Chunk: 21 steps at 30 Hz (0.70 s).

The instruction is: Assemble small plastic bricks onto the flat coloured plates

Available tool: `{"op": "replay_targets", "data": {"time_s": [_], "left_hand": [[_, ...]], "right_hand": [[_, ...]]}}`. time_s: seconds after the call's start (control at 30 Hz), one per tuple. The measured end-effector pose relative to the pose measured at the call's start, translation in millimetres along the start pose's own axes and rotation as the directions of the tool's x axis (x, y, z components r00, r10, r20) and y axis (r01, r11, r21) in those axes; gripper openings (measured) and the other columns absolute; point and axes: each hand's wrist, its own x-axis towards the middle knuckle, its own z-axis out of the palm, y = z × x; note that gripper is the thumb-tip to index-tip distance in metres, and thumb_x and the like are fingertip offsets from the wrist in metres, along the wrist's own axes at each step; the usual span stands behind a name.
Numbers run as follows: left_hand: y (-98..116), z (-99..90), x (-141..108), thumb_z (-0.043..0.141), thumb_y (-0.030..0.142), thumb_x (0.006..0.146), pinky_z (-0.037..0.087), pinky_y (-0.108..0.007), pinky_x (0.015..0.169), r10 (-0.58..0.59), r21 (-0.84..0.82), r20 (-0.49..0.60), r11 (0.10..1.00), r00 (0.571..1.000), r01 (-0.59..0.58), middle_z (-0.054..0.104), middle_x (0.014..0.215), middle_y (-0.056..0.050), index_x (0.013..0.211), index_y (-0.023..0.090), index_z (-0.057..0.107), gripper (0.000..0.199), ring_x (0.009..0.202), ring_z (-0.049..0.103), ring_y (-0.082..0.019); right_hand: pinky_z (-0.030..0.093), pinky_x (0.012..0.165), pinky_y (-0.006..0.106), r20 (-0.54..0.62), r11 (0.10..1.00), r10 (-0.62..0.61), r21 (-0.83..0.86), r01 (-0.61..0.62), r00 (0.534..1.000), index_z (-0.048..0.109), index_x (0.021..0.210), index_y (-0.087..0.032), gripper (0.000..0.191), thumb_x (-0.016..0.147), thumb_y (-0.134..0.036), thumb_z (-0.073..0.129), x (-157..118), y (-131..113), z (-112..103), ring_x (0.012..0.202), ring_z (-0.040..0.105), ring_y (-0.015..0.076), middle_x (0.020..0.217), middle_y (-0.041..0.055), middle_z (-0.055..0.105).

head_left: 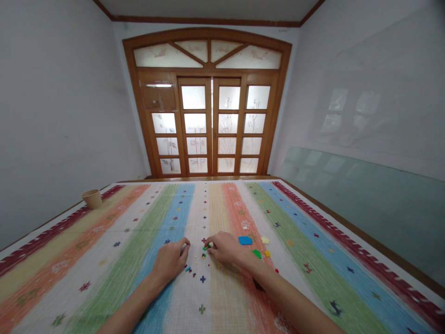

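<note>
My right hand (224,247) is closed, thumb and fingers pinched at a small green building brick (205,248) that they partly cover. Just below those fingertips lies a tiny dark and green piece (203,255). To the left, my left hand (173,256) rests on the cloth with its fingers curled in; whatever is between them is hidden. Close under it are small blue bricks (188,268) and dark red bricks (193,274). Beyond my right wrist lie a flat blue piece (245,240), a green piece (257,253) and yellow pieces (267,253).
A striped, patterned tablecloth (114,278) covers the table. A tan cup (92,198) stands near the far left edge. A small red piece (276,270) and a dark object (257,285) lie by my right forearm. Wooden glazed doors (209,125) stand past the table.
</note>
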Motion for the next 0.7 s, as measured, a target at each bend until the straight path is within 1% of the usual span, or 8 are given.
{"op": "replay_targets", "data": {"time_s": [0.27,0.43,0.6,0.7], "left_hand": [[1.7,-2.6,-0.3,0.041,0.034,0.098,0.041,-0.027,0.07,-0.01,-0.007,0.016,1.0,1.0,0.011,0.072,0.076,-0.003,0.109,0.026,0.067,0.029,0.081,0.069,-0.02],[1.6,-1.9,-0.1,0.041,0.034,0.099,0.042,-0.027,0.07,0.003,-0.004,0.008,1.0,1.0,-0.003,0.071,0.074,-0.003,0.108,0.025,0.067,0.029,0.08,0.069,-0.021],[3.1,-4.4,-0.3,0.041,0.034,0.099,0.041,-0.027,0.071,-0.018,-0.005,0.028,1.0,0.999,0.019,0.072,0.076,-0.003,0.109,0.026,0.067,0.029,0.083,0.069,-0.021],[3.4,-5.0,-0.4,0.041,0.034,0.098,0.041,-0.027,0.071,-0.021,-0.01,0.027,1.0,0.999,0.021,0.072,0.075,-0.003,0.109,0.026,0.067,0.029,0.083,0.069,-0.02]], "right_hand": [[0.048,0.079,0.028,0.009,1.0,0.017,-0.002,-0.017,1.0,0.075,0.108,-0.025,0.029,0.086,-0.026,0.057,1.2,0.1,0.1,0.093,0.069,0.0228,0.096,0.0066,0.078],[0.047,0.076,0.028,-0.032,0.999,0.026,-0.022,-0.027,0.999,0.075,0.108,-0.024,0.029,0.085,-0.025,0.057,0.1,-1.3,0.5,0.093,0.07,0.024,0.097,0.0077,0.077],[0.047,0.077,0.027,-0.006,0.999,0.04,-0.023,-0.04,0.999,0.075,0.106,-0.024,0.027,0.085,-0.025,0.058,-0.3,-2.4,-0.3,0.095,0.069,0.0233,0.096,0.0066,0.078],[0.047,0.076,0.028,-0.011,0.999,0.04,-0.03,-0.04,0.999,0.076,0.105,-0.024,0.027,0.085,-0.027,0.058,-0.9,-3.3,-0.8,0.093,0.069,0.024,0.094,0.007,0.078]]}}
